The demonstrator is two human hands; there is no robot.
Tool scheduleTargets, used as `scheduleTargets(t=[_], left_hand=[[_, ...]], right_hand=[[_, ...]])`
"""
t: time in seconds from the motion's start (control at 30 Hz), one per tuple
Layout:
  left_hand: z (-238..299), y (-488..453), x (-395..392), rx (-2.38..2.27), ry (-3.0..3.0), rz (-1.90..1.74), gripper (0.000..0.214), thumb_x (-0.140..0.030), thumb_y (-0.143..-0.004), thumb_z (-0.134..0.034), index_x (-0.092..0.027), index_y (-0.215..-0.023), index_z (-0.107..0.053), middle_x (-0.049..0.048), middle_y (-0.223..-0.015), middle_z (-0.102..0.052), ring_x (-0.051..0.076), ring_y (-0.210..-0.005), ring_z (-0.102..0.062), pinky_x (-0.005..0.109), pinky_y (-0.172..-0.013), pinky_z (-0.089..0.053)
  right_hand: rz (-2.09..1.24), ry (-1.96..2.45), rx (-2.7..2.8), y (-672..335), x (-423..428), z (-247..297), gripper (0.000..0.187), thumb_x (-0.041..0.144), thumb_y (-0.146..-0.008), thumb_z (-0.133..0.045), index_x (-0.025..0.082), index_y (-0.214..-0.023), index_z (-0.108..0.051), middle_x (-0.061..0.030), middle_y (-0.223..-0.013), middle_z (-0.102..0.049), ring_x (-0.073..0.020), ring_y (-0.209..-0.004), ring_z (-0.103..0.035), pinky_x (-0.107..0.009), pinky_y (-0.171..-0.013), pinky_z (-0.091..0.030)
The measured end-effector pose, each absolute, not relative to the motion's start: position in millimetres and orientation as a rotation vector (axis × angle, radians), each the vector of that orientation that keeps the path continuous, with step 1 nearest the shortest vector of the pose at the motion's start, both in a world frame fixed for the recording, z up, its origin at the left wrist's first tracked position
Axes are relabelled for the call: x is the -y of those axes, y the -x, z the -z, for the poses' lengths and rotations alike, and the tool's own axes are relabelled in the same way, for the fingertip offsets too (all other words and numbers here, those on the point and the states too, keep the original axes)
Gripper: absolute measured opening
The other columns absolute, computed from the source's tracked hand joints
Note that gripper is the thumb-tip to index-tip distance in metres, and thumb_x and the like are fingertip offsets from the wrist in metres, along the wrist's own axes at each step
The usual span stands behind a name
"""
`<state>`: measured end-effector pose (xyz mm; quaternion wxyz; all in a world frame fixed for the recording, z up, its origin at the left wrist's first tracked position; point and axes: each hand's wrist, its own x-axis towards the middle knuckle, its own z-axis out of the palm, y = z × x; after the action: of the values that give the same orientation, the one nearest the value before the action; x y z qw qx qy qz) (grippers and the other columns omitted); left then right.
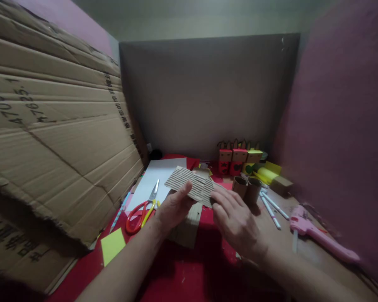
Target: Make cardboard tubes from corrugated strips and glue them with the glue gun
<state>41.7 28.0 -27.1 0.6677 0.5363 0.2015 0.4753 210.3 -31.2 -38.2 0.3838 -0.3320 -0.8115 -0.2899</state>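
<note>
A small piece of corrugated cardboard (190, 184), ribbed side up, is held above the red table surface (189, 272). My left hand (173, 207) pinches its near edge with thumb on top. My right hand (234, 216) has its fingers curled against the piece's right end. Under both hands lies another cardboard scrap (187, 228).
Red and yellow scissors (141, 212) lie on white paper (156, 178) to the left. A yellow note (112, 245) lies nearer. Two cardboard tubes (247, 188), pens (271, 207), a pink glue gun (318, 235) and small paper figures (237, 157) sit to the right. A large cardboard sheet (50, 134) leans at left.
</note>
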Motion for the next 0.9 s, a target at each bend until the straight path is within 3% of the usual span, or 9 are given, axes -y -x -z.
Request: scheduleTargets(t=[0.1, 0.23, 0.4, 0.57, 0.7, 0.9], left_hand=[[35, -46, -33, -0.546, -1.055, -1.102, 0.02, -0.032, -0.073, -0.06, -0.015, -0.085, -0.063, 0.0087, -0.098, -0.067, 0.026, -0.096, -0.061, 0.039, -0.08, -0.05], [38, -43, -36, -0.557, -1.041, -1.005, 0.022, -0.021, -0.067, -0.061, -0.011, -0.087, -0.065, 0.0126, -0.091, -0.068, 0.028, -0.086, -0.064, 0.043, -0.076, -0.051], [39, -41, -36, -0.624, -1.085, -0.976, 0.032, -0.013, -0.06, -0.066, -0.01, -0.091, -0.065, 0.0128, -0.089, -0.069, 0.025, -0.078, -0.065, 0.04, -0.075, -0.051], [46, -44, -39, -0.72, -1.121, -1.038, 0.021, -0.016, -0.063, -0.066, -0.01, -0.084, -0.065, 0.0068, -0.072, -0.069, 0.018, -0.062, -0.063, 0.031, -0.063, -0.05], [48, -46, -36, -0.793, -1.195, -1.057, 0.013, -0.015, -0.061, -0.071, -0.009, -0.071, -0.066, 0.0018, -0.057, -0.065, 0.012, -0.048, -0.056, 0.023, -0.049, -0.044], [44, -48, -30, -0.692, -1.232, -0.991, 0.031, -0.017, -0.062, -0.071, -0.011, -0.093, -0.066, 0.0068, -0.082, -0.07, 0.02, -0.073, -0.064, 0.032, -0.069, -0.05]], right_hand=[[0.746, 0.789, 2.132, -212, 33, 46, 0.023, 0.007, -0.085, -0.041, 0.014, -0.097, -0.059, -0.0139, -0.11, -0.063, -0.0257, -0.114, -0.05, -0.046, -0.095, -0.041], [0.675, 0.807, 2.132, -225, 29, 43, 0.032, 0.005, -0.084, -0.041, 0.017, -0.109, -0.057, -0.0097, -0.114, -0.063, -0.0247, -0.117, -0.048, -0.048, -0.097, -0.039], [0.528, 0.695, 2.258, -231, 33, 38, 0.028, 0.008, -0.087, -0.04, 0.017, -0.106, -0.059, -0.0078, -0.104, -0.068, -0.0213, -0.104, -0.058, -0.043, -0.091, -0.045], [0.443, 0.637, 2.292, -223, 39, 41, 0.022, 0.011, -0.088, -0.041, 0.014, -0.097, -0.061, -0.0089, -0.095, -0.07, -0.0196, -0.093, -0.063, -0.038, -0.085, -0.048], [0.169, 0.609, 2.171, -219, 39, 48, 0.019, 0.007, -0.085, -0.047, 0.017, -0.094, -0.061, -0.0052, -0.088, -0.07, -0.016, -0.089, -0.063, -0.035, -0.082, -0.048], [-0.344, 0.731, 1.894, -221, 40, 48, 0.008, 0.018, -0.081, -0.059, 0.02, -0.086, -0.065, -0.0046, -0.08, -0.068, -0.0161, -0.076, -0.062, -0.03, -0.07, -0.05]])
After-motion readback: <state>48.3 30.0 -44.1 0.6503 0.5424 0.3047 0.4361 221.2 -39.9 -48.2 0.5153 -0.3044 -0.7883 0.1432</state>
